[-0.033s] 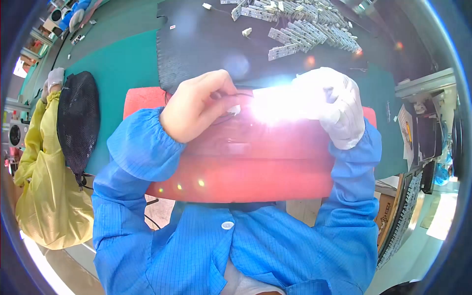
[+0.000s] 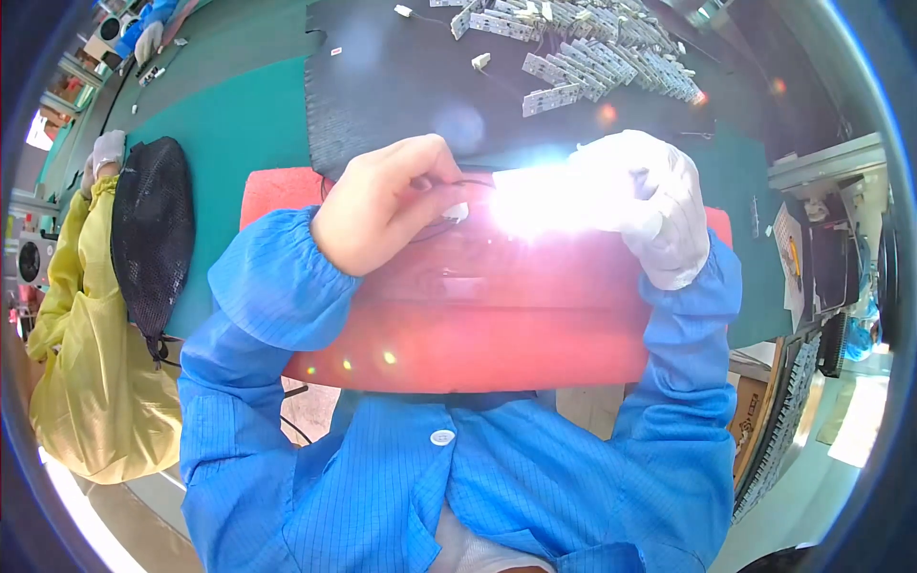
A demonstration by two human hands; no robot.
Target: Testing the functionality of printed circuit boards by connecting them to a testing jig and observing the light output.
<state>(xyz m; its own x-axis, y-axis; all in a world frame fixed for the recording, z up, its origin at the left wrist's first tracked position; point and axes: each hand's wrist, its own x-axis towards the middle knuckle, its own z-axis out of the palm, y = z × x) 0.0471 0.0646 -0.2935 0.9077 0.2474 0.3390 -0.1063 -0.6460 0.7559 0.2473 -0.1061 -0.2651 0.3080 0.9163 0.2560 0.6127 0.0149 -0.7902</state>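
Observation:
My bare left hand (image 2: 387,202) pinches a thin dark wire (image 2: 475,182) between thumb and fingertips, with a small white connector (image 2: 457,213) at the thumb tip. To its right, my white-gloved right hand (image 2: 661,205) is closed on the right end of a lit LED module (image 2: 546,202). The module glows so strongly that its outline and the gloved fingertips are washed out. Both hands are over a red pad (image 2: 478,349) at the near side of the bench.
Many LED modules (image 2: 583,67) lie piled on a black mat (image 2: 392,105) at the far side. A black mesh bag (image 2: 153,229) is at the left, beside a person in a yellow sleeve (image 2: 81,277). A metal rail (image 2: 826,162) and papers (image 2: 788,253) are on the right.

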